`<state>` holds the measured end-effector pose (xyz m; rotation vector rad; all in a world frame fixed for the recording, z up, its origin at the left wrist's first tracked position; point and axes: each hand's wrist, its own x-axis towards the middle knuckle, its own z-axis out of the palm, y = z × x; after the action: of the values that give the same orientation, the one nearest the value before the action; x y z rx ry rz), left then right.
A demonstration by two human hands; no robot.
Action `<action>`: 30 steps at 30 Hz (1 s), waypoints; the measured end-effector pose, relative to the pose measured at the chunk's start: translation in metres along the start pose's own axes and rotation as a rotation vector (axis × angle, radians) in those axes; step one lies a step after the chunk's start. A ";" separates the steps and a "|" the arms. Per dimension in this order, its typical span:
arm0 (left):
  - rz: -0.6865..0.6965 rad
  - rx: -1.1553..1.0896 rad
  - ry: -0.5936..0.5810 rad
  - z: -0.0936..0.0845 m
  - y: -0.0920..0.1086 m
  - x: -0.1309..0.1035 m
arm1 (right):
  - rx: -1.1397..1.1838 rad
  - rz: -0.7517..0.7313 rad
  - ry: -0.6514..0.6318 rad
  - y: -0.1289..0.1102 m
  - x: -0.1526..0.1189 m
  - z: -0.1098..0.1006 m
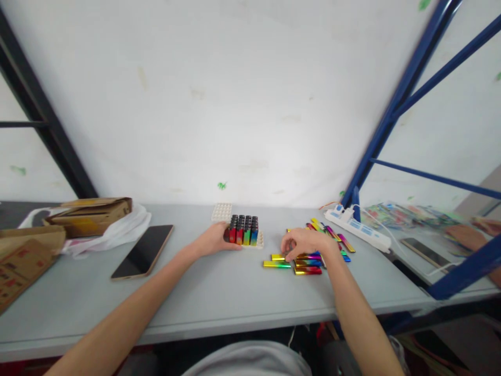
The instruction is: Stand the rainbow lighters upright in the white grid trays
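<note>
"What's your left hand [214,238] doing?"

"I have it curved around the left end of the upright black-topped pieces [243,232], thumb along their near side, fingers behind. I can't tell whether I'm squeezing or just steadying. They stand packed in rows, red through yellow and green to blue, in a white tray [260,242] that shows past their right edge."

"And your right hand [300,242]?"

"It's over the loose glossy pieces [308,270], thumb and forefinger bent towards each other. Whether I'm pinching one, I can't tell; my fingers hide it. Several lie flat just below my hand, and more spread behind it to the right."

"What's around them?"

"Behind the rows, a second white tray [222,211] lies near the wall [250,125]. Left of me, a dark-screened phone [143,251] rests on the grey table [219,303], and beyond it a cardboard box [94,216] with a white plastic bag [117,234]. To my right is a power strip [358,228]. Past the blue frame [385,122], I see another person's hand [464,237]."
</note>
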<state>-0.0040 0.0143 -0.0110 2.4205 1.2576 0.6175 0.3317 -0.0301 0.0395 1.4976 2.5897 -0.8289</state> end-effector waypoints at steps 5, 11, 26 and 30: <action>0.014 -0.022 -0.035 -0.003 0.000 0.000 | -0.026 0.018 0.050 -0.003 0.004 0.003; -0.004 -0.085 -0.074 -0.010 -0.007 -0.003 | 0.312 -0.119 0.324 0.004 0.005 -0.001; 0.037 -0.074 -0.099 -0.014 -0.007 -0.009 | 1.158 -0.297 0.605 -0.025 0.061 0.031; 0.041 -0.067 -0.093 -0.014 -0.005 -0.010 | 1.181 -0.364 0.543 -0.033 0.062 0.036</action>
<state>-0.0200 0.0098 -0.0033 2.3966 1.1343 0.5425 0.2640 -0.0106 0.0044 1.5214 2.8728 -2.6556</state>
